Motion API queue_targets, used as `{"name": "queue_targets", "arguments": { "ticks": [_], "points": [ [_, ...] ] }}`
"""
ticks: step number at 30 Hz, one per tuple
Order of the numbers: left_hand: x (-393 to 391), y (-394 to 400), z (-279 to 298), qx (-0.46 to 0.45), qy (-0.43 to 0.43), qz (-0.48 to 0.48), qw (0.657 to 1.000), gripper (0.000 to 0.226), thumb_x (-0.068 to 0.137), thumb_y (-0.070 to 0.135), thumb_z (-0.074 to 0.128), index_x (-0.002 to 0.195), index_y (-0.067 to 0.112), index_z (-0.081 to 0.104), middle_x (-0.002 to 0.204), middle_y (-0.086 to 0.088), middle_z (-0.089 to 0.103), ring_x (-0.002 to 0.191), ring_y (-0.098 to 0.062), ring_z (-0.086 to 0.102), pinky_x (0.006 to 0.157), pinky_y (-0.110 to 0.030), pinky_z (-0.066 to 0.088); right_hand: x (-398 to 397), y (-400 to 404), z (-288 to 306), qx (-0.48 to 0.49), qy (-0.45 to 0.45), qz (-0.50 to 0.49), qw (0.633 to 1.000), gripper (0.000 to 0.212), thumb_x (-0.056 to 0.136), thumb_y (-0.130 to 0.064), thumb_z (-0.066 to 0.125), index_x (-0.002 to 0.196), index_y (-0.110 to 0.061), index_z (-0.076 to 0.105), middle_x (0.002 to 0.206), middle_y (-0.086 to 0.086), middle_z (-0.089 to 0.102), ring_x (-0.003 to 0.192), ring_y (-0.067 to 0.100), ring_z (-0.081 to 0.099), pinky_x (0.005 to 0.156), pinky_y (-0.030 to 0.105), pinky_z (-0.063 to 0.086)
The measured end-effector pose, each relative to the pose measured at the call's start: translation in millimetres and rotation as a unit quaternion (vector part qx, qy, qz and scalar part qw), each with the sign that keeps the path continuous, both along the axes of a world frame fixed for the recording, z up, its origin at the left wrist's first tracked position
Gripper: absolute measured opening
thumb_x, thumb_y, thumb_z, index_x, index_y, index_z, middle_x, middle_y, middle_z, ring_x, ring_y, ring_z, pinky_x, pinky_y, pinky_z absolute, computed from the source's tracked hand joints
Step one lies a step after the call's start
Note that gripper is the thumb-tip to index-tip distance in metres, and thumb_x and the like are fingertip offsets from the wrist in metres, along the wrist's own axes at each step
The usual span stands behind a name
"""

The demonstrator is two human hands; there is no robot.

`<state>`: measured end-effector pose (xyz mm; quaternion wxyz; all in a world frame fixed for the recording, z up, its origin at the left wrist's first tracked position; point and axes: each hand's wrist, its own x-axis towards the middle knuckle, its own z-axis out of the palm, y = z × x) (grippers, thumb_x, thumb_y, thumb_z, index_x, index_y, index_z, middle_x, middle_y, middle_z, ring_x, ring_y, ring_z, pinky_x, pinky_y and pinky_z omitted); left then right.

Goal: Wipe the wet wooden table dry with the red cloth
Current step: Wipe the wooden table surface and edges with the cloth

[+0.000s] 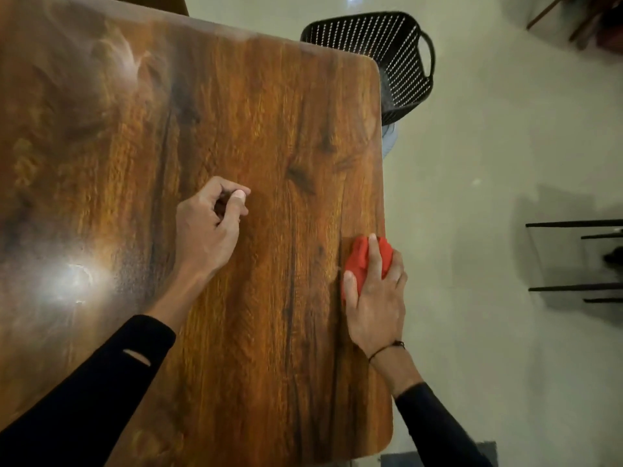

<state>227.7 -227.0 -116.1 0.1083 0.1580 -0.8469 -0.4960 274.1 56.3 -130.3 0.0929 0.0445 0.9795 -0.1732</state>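
Note:
The wooden table (209, 123) fills the left and middle of the head view, with a hazy sheen and light glare on its left part. A bunched red cloth (360, 256) lies near the table's right edge. My right hand (376, 298) lies on top of it, fingers spread over the cloth and thumb along its left side, pressing it onto the wood. Near the table's middle my left hand (210, 224) rests on the surface with its fingers curled in and nothing visible in them.
A black perforated plastic basket (401, 59) stands on the floor beyond the table's far right corner. A black wire rack (580, 261) is at the right edge. Pale floor lies to the right of the table.

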Motion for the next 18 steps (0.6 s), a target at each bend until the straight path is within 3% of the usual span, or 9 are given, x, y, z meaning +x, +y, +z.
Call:
{"name": "queue_targets", "arguments": {
  "ticks": [4,8,12,15,18],
  "points": [
    [-25,-1,0,-0.028,-0.001,-0.034,0.999,0.016,0.108,0.025,0.058,0.109,0.025,0.074,0.088,0.016,0.073,0.080,-0.006,0.071,0.074,-0.039,0.061,-101,-14,-7,-0.009,0.021,-0.001,1.000,0.072,0.111,-0.052,0.044,0.173,-0.030,0.015,0.161,0.022,0.031,0.142,0.043,0.039,0.106,0.060,0.052],
    [-55,-1,-9,-0.074,0.005,-0.063,0.995,0.018,0.106,0.024,0.060,0.119,0.022,0.071,0.113,0.010,0.068,0.103,-0.011,0.066,0.089,-0.042,0.060,-156,-23,-6,-0.002,0.022,-0.002,1.000,0.072,0.111,-0.052,0.045,0.173,-0.030,0.014,0.157,0.021,0.035,0.137,0.041,0.042,0.105,0.057,0.052],
    [-75,-8,-23,-0.210,-0.063,-0.138,0.966,0.061,0.102,0.041,0.064,0.157,0.022,0.046,0.156,-0.007,0.042,0.136,-0.034,0.042,0.112,-0.051,0.044,-119,-14,-5,-0.003,0.013,0.027,1.000,0.074,0.112,-0.057,0.039,0.173,-0.033,0.005,0.166,0.016,0.027,0.144,0.039,0.038,0.110,0.058,0.052],
    [-68,-4,-34,-0.311,-0.113,-0.154,0.931,0.082,0.099,0.061,0.059,0.167,0.025,0.030,0.172,-0.007,0.026,0.137,-0.040,0.037,0.108,-0.064,0.040,-78,-7,-2,0.002,0.008,0.031,0.999,0.075,0.111,-0.059,0.036,0.173,-0.034,0.002,0.168,0.014,0.023,0.145,0.038,0.037,0.111,0.057,0.052],
    [-58,3,-48,-0.378,-0.118,-0.140,0.908,0.090,0.099,0.075,0.039,0.170,0.023,0.021,0.176,-0.008,0.019,0.131,-0.038,0.040,0.097,-0.060,0.040,-93,-8,-2,0.011,0.002,0.035,0.999,0.075,0.110,-0.059,0.035,0.173,-0.032,0.005,0.165,0.016,0.027,0.142,0.038,0.038,0.110,0.058,0.053]
  ]
}}
